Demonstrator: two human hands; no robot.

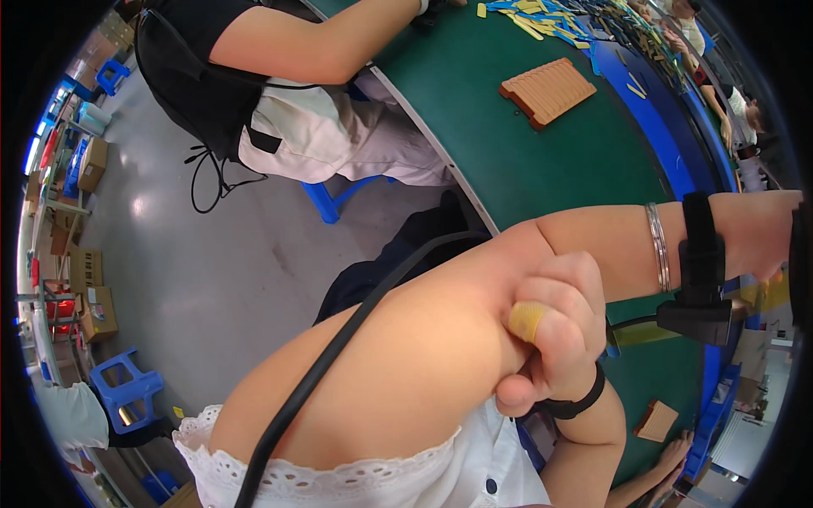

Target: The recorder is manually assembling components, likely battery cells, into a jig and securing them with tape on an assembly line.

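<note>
My left arm stretches across the view to the right, with silver bangles and a black strap carrying a small black device (pixel 696 317) at its wrist. My left hand (pixel 758 233) is at the far right edge, where a dark shape hides its fingers, so what it holds cannot be told. My right hand (pixel 559 326) is closed in a loose fist against my left elbow, its curled fingers touching the skin. Yellow tape (pixel 526 320) wraps one of its fingers, and nothing shows in its grip. A black band (pixel 584 398) circles the right wrist.
On the green table (pixel 474 110) lies a ribbed brown block (pixel 550 91); a similar block (pixel 656 421) is near another person's hands (pixel 673 457). Yellow and blue strips (pixel 538 17) lie heaped at the back. A co-worker (pixel 288 93) sits at left. Blue stools (pixel 127 389) and shelved boxes stand beyond.
</note>
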